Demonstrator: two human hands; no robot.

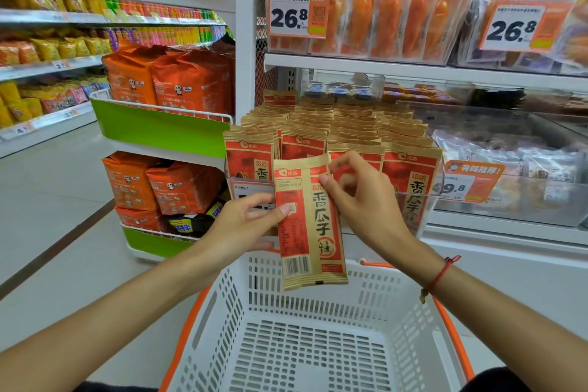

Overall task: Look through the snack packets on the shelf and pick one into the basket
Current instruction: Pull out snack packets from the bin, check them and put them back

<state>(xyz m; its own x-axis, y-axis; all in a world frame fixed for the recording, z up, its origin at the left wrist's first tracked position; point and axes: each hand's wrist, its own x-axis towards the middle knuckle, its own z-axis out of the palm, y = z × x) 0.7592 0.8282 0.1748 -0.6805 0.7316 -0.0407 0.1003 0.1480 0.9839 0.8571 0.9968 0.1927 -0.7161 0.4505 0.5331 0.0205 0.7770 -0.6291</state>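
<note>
Hanging upright, packet [310, 223] pinched by both hands above basket [318, 321].

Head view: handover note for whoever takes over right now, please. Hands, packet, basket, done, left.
Left hand: grip pinches the packet at its left edge, thumb on the front.
Right hand: grip pinches the packet's upper right edge.
Packet: upright, back side with barcode towards the camera, held in the air just above the far rim of the basket, in front of the shelf rows of like packets.
Basket: white with orange rim, below the hands, nothing visible in it.
Done: one packet taken off the shelf and being looked over.
Left: decide on it, then lower it into the basket and let go.
</note>
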